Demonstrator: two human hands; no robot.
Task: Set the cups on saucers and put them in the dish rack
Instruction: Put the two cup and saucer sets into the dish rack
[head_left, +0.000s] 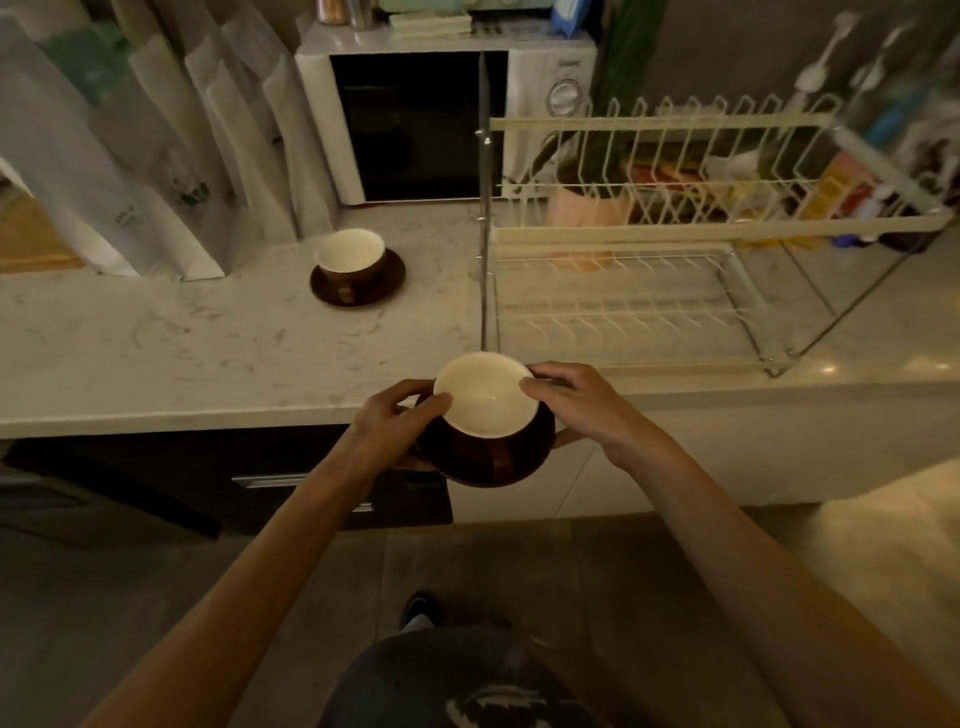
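A brown cup with a cream inside (485, 400) sits on a brown saucer (519, 475), both held in the air just in front of the counter edge. My left hand (397, 418) grips the left side, thumb on the cup rim. My right hand (576, 405) grips the right side, fingers under the saucer. A second brown cup (350, 257) stands on its saucer (387, 283) farther back on the marble counter (182, 338). The two-tier cream wire dish rack (665, 234) stands to the right; its lower tier holds no dishes.
A white microwave (431, 119) stands at the back behind the second cup. Several tall paper bags (156, 156) lean at the back left. Packets and clutter lie behind the rack. Dark drawers (291, 480) sit under the counter.
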